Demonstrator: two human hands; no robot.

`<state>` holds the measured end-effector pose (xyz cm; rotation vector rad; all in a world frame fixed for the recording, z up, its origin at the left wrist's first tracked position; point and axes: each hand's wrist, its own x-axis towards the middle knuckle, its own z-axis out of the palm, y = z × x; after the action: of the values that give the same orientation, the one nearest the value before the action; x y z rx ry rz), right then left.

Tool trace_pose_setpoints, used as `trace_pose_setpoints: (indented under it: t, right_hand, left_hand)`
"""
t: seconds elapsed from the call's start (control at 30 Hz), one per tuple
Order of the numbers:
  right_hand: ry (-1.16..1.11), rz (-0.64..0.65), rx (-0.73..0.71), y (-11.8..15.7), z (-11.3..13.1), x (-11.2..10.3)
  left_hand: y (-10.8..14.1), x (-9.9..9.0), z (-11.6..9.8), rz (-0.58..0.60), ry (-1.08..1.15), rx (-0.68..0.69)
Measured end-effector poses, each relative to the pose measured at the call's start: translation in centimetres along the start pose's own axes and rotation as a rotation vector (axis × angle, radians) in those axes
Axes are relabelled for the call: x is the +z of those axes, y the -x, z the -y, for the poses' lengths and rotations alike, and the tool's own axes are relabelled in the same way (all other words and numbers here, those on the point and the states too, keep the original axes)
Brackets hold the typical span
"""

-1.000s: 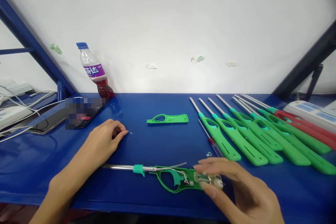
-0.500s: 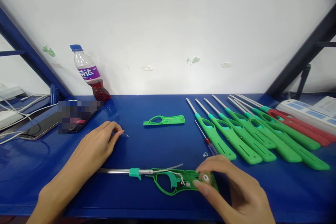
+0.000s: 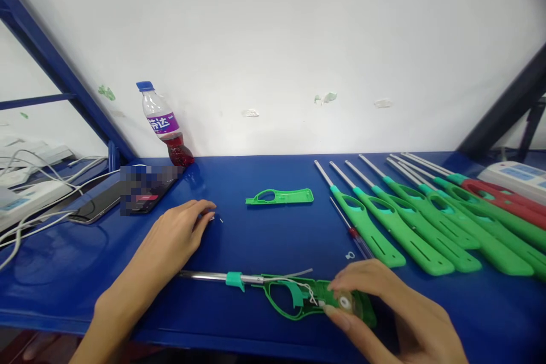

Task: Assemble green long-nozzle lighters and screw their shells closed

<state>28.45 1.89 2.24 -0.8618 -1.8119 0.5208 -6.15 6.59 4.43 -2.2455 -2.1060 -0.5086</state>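
On the blue table, an opened gas lighter (image 3: 290,313) lies with its metal tube pointing left, its trigger, white wires and thin clear tube exposed in the green handle half. My right hand (image 3: 396,307) has its thumb and fingers closed around the brownish fuel tank (image 3: 344,300) at the handle's right end; a white ring shows on the tank. My left hand (image 3: 179,239) rests on the table beyond the lighter's tube, thumb and forefinger pinched; what they hold is too small to name. A tiny white piece (image 3: 221,220) lies just right of those fingertips.
A green handle cover (image 3: 290,196) lies farther back. Several assembled green lighters (image 3: 384,239) and red ones (image 3: 507,199) line the right side, beside a screwdriver (image 3: 356,236) and a small clear ring piece (image 3: 350,255). A bottle (image 3: 164,125), phones (image 3: 96,202) and white cables (image 3: 25,222) are at left.
The whole view has shifted, so everything appears farther right. Both hands keep nearly the same pose and place relative to the lighter.
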Motion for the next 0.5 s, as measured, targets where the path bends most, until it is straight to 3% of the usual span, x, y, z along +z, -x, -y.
trace_pose_setpoints:
  t: [0.5]
  right_hand:
    - [0.070,0.014,-0.070,0.03,-0.09,0.09]
  left_hand:
    - [-0.18,0.18,0.07,-0.020,0.082,-0.033]
